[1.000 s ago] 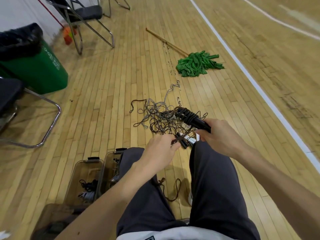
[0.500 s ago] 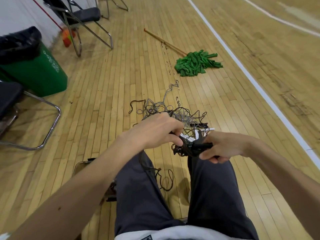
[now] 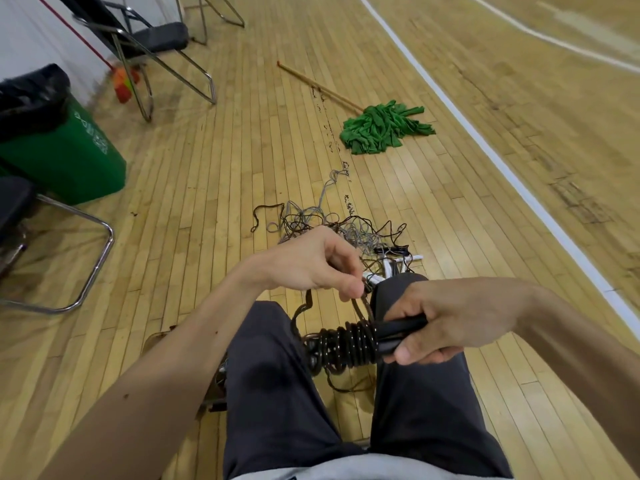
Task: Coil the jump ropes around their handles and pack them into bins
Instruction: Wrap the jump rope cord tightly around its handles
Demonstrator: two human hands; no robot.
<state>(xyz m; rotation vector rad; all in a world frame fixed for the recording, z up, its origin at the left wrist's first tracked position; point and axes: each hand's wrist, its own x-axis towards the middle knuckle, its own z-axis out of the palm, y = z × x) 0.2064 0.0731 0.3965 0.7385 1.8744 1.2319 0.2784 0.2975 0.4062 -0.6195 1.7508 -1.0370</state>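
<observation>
Left hand (image 3: 304, 265): we see it raised above the left thigh, thumb and forefinger pinching the dark rope (image 3: 362, 308); the other fingers are curled in.
Right hand (image 3: 450, 323): its fingers are wrapped round the black handles (image 3: 398, 332), thumb below, holding them roughly level over the gap between the knees.
Handles: we see only a short black length between the palm and the wound rope; the rest is covered.
Coil (image 3: 346, 341): many tight turns of the rope lie side by side round the handles, just left of the right hand and between the two thighs.
Rope path: from the pinch the rope runs down and right to the coil's near end, and it looks taut.
Slack: a loose strand (image 3: 299, 315) curves from below the left hand to the coil, and thin loops (image 3: 346, 388) hang under the coil toward the floor.
Pile (image 3: 332, 226): black and grey ropes lie tangled on the wooden floor (image 3: 214, 188), ahead of the knees.
White handles (image 3: 398, 263): they lie at the pile's near edge, just beyond the right knee.
Bin (image 3: 152, 339): a clear corner shows beside the left forearm; we cannot tell what it holds.
Trousers (image 3: 277, 393): dark, covering both thighs.
Mop (image 3: 384, 128): its green head lies on the floor well beyond the pile, its stick pointing away.
Trash can (image 3: 69, 157): green with a black liner, at far left.
Chairs (image 3: 152, 39): metal-framed, one beyond the trash can and one (image 3: 79, 271) at the left edge.
White line (image 3: 485, 147): it runs along the floor to the right.
</observation>
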